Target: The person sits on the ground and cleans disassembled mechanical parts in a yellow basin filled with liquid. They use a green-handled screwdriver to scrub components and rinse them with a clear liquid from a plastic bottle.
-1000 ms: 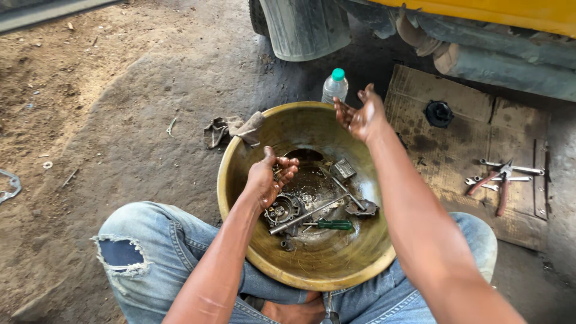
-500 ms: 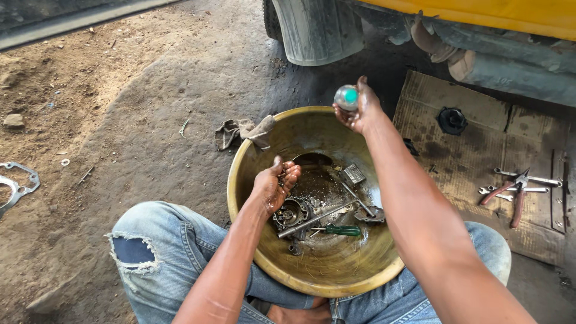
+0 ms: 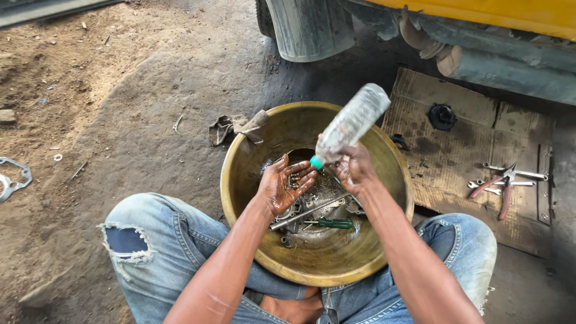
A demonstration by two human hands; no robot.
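While the person sits cross-legged on the dirt floor, these are the things in view:

Bottle: clear plastic bottle (image 3: 351,123) with a green cap, tilted cap-down toward 7 o'clock, over the basin's middle.
Right hand: right hand (image 3: 355,170) clamped around the bottle's lower neck, just at 4 o'clock of the cap.
Left hand: left hand (image 3: 283,183) spread open, palm up, fingers apart, dark with grease, just at 8 o'clock of the cap, holding nothing that I can tell.
Basin: round brass-coloured basin (image 3: 252,150) between the knees, on the floor.
Basin contents: green-handled screwdriver (image 3: 330,223), a long metal rod (image 3: 303,215) and small greasy metal parts under the hands.
Rag: crumpled rag (image 3: 237,127) touching the basin rim at 10 o'clock.
Cardboard: flat cardboard sheet (image 3: 456,162) at 3 o'clock of the basin.
On the cardboard: red-handled pliers (image 3: 501,186) with spanners beside them; a black round cap (image 3: 442,116) at 1 o'clock.
Floor: metal gasket (image 3: 12,179) far off at 9 o'clock.
Vehicle: yellow vehicle (image 3: 480,15) at 12 o'clock.
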